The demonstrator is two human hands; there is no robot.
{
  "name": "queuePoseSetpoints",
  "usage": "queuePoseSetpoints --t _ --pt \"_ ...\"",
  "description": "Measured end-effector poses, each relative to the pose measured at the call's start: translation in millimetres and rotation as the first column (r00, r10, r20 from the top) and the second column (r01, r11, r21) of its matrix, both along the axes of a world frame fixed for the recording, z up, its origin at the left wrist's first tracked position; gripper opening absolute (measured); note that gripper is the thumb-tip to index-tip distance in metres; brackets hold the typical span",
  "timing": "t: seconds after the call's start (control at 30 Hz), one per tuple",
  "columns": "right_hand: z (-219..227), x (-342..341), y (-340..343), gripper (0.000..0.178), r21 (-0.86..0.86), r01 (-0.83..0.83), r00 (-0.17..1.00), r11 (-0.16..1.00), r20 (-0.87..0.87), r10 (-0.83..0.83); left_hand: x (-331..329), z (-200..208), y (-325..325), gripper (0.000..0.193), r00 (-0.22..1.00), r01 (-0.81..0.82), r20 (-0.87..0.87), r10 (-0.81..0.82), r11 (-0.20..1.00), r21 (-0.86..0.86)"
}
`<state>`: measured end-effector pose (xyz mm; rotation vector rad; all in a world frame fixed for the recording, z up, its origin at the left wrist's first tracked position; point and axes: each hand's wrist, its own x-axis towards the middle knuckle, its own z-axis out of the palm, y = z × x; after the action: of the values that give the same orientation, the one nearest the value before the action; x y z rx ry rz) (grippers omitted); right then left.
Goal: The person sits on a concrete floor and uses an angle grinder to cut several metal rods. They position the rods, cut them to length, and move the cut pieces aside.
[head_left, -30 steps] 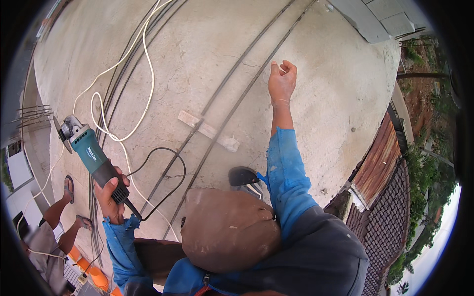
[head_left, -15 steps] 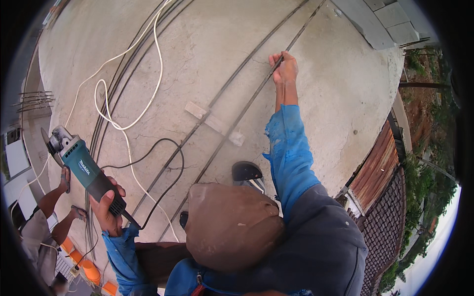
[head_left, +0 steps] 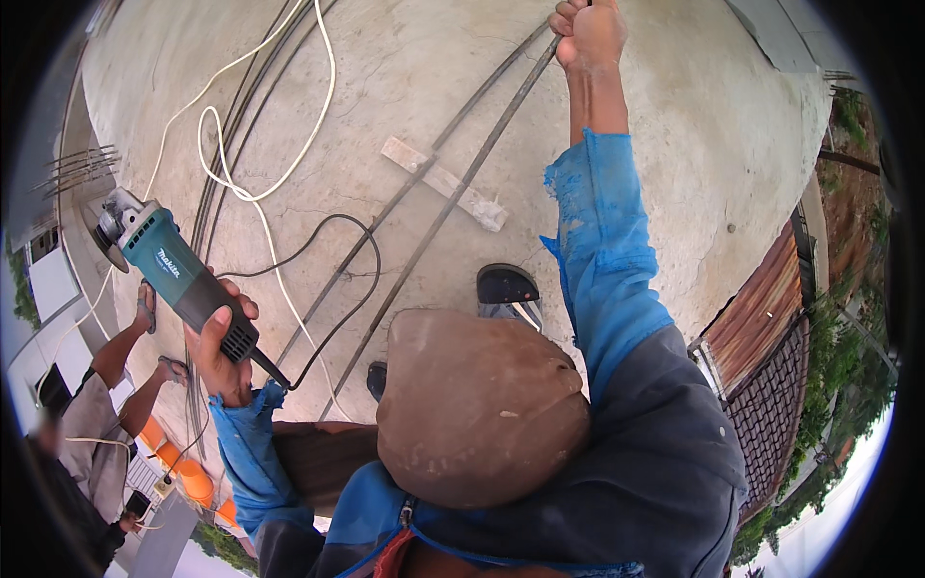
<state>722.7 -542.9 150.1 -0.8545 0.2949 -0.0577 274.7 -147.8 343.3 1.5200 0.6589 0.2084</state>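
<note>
head view: a pale concrete floor seen from above, with cracks and small stains.
left hand: wrapped around the dark rear handle of the angle grinder, fingers curled underneath, thumb along the near side.
grinder: teal body, black handle, metal head pointing up and to the left; it is in the left hand, at the left of the view, tilted, above the floor.
disc: fitted at the grinder's head, seen nearly edge-on.
black cord: leaves the handle's end and bends in a wide loop to the right of the grinder.
right hand: far out at the top edge, fingers closed around the near metal rod; the picture's edge cuts off part of the grip.
second rod: just left of the gripped one, running almost alongside it.
pale plank: lies crosswise under both rods; whether the gripped rod touches it, i cannot tell.
white cable: looped on the floor, left of the two rods, crossing a bunch of dark rods.
sleeves: blue, with torn cuffs, on both arms.
dark shoe: on the floor, below the plank.
co-worker: at the left edge, sandalled feet near orange objects.
right side: a rusty metal roof beside a tiled one.
</note>
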Motion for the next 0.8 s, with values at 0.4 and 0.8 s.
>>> queuePoseSetpoints --t 0.4,0.8 --pt "17.0 -97.3 6.4 0.024 -0.062 0.443 0.866 0.894 -0.228 -0.445 -0.3 -2.3 -0.5 0.075 1.000 -0.022 -0.017 0.023 0.999 0.037" --pt "88.5 -101.3 -18.2 0.023 -0.107 0.327 0.940 0.939 0.141 -0.311 -5.2 -6.9 10.5 0.068 0.999 -0.031 -0.011 0.031 0.999 -0.007"
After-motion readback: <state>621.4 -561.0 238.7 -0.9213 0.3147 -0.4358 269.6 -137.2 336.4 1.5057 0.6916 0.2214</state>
